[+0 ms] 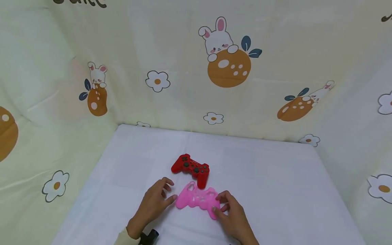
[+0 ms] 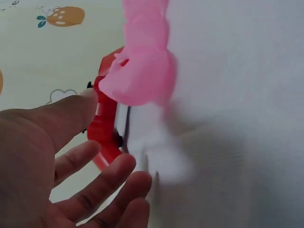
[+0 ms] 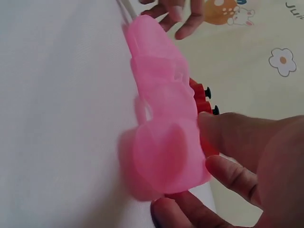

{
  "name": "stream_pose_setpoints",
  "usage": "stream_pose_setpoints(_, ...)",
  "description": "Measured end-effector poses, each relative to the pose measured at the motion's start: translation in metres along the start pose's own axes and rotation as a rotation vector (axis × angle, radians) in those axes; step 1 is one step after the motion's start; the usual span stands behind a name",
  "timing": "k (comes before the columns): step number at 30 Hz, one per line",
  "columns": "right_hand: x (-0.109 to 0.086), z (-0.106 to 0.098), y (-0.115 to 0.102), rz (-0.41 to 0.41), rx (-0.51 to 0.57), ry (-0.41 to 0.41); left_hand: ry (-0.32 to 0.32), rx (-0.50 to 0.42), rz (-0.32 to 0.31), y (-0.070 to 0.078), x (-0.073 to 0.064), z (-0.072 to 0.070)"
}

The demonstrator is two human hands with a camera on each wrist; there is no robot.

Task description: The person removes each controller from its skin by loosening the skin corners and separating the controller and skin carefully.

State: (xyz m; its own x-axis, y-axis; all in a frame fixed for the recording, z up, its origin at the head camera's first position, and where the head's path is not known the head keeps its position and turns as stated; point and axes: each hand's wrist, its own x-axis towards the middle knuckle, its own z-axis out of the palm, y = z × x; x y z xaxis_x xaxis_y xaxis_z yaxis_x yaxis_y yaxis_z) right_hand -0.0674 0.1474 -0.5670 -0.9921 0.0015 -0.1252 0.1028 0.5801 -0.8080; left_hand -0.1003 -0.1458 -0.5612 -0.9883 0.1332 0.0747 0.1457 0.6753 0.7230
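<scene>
A pink silicone controller cover [image 1: 193, 203], with cutouts for buttons and sticks, is low over the white surface in the head view. My right hand [image 1: 233, 216] holds its right grip between thumb and fingers; the right wrist view shows the cover [image 3: 164, 142] close up with that thumb at its edge. Beside the cover's left grip is my left hand [image 1: 152, 203], fingers spread and loosely bent, holding nothing. Just behind the cover lies a red game controller [image 1: 193, 166] with dark sticks and buttons. In the left wrist view, the pink cover [image 2: 142, 78] partly hides the red controller [image 2: 109, 114].
A white cloth-covered table [image 1: 260, 190] lies under everything. Behind and beside it hangs a cream curtain [image 1: 180, 44] printed with rabbits, fruit and flowers. A black strap or device [image 1: 149, 237] shows at my left wrist, below a light sleeve [image 1: 126, 238].
</scene>
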Motion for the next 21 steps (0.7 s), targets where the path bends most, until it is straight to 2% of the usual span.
stream_pose_setpoints(3,0.002,0.001,-0.002,-0.038,-0.006,-0.017,-0.075,-0.051,0.016,-0.004,0.001,0.004)
stream_pose_setpoints(6,0.003,0.002,-0.002,-0.046,0.005,-0.027,-0.120,-0.095,0.052,-0.004,0.003,0.008)
stream_pose_setpoints(12,0.004,-0.001,0.000,0.003,0.000,-0.025,-0.184,-0.088,0.155,-0.001,0.005,0.010)
stream_pose_setpoints(17,0.006,-0.006,0.001,0.028,-0.025,-0.057,-0.285,-0.098,0.178,0.000,0.006,0.008)
stream_pose_setpoints(21,0.008,-0.011,0.001,0.038,-0.015,-0.110,-0.337,-0.087,0.201,0.000,0.008,0.007)
